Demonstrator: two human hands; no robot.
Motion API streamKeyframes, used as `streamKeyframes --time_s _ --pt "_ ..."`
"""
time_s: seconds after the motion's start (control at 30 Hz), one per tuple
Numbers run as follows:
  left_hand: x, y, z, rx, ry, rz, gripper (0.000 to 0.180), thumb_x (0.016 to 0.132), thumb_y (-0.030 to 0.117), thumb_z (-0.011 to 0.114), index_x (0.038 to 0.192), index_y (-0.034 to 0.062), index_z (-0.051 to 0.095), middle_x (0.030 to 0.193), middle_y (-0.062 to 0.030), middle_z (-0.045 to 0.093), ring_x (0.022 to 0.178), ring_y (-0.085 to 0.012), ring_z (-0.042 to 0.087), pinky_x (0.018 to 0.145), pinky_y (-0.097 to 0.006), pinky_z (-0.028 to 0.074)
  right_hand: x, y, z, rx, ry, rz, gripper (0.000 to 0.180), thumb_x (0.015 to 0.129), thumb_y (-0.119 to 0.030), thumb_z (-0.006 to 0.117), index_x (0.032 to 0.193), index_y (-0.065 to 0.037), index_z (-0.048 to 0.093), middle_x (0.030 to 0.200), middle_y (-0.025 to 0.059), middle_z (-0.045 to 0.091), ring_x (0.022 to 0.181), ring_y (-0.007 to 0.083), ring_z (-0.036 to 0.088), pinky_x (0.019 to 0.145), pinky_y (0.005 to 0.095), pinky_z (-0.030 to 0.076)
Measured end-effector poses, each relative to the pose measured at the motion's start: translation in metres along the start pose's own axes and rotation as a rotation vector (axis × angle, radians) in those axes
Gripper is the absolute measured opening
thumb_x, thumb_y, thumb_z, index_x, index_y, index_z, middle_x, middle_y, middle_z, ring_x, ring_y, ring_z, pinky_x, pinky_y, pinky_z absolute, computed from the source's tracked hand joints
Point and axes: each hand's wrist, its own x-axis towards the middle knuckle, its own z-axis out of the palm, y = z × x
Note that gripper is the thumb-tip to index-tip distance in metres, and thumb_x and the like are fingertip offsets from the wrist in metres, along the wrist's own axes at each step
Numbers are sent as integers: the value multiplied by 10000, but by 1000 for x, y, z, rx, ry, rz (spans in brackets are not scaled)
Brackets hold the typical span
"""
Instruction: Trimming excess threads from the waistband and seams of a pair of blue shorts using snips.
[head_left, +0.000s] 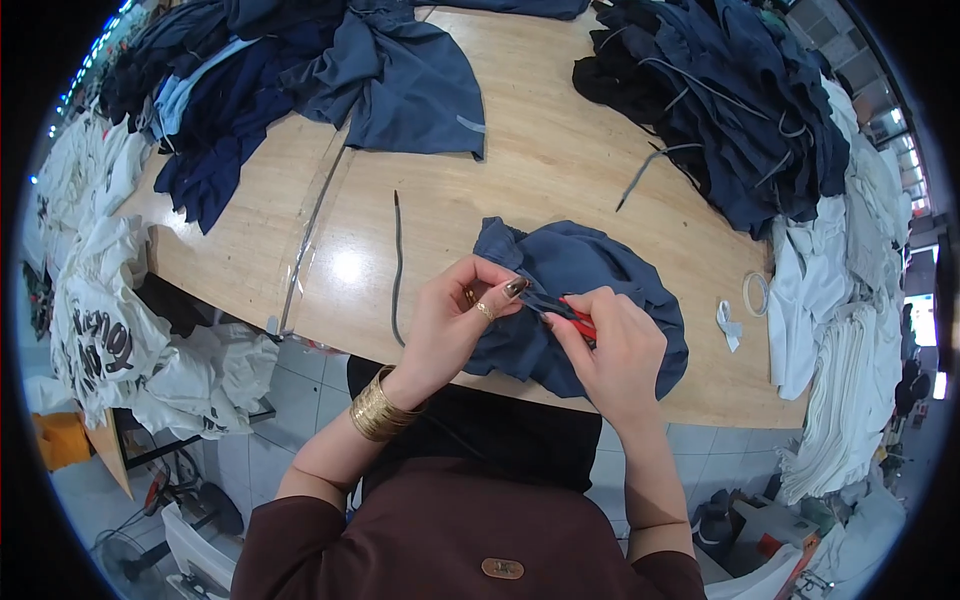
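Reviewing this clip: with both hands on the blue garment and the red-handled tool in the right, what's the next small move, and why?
Probably a small snip. The left hand pinches a fold of the blue garment taut, and the right hand holds the red-handled tool with its tip at that pinched spot. Whether a loose thread sits there is too small to tell.

Both bare forearms come up from the lower edge and converge in front of the chest. The left hand (pixel 450 320) is raised with its palm turned inward, wrist bent, a wide gold cuff on the wrist and a ring on one finger; its thumb and forefinger pinch together at the tips. The right hand (pixel 610 345) lies just beside it, back upward, fingers (pixel 560 330) curled closed in a tight grip, its fingertips nearly meeting the left's.
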Motion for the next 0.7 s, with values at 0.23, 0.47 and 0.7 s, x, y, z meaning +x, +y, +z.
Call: streamKeyframes --time_s 0.23,0.47,0.7 --pt "1 0 1 3 -1 2 133 910 84 559 961 -39 569 998 -106 622 890 -114 612 800 -254 537 -1 0 -1 -52 12 -36 216 763 -220 710 758 -93 536 651 21 537 576 174 520 508 281 374" --pt "1 2 2 -2 -13 -1 130 910 79 557 958 -42 570 1007 -112 622 891 -113 612 800 -252 537 -2 -1 -1 -68 9 -28 215 767 -226 704 767 -93 534 653 22 535 583 174 524 513 287 381" --pt "1 2 1 -23 -10 -2 131 905 72 570 972 -39 588 925 -59 629 835 -82 606 773 -224 517 -3 -1 1 -58 -19 5 210 766 -221 702 777 -93 536 659 23 538 592 175 528 517 290 383"
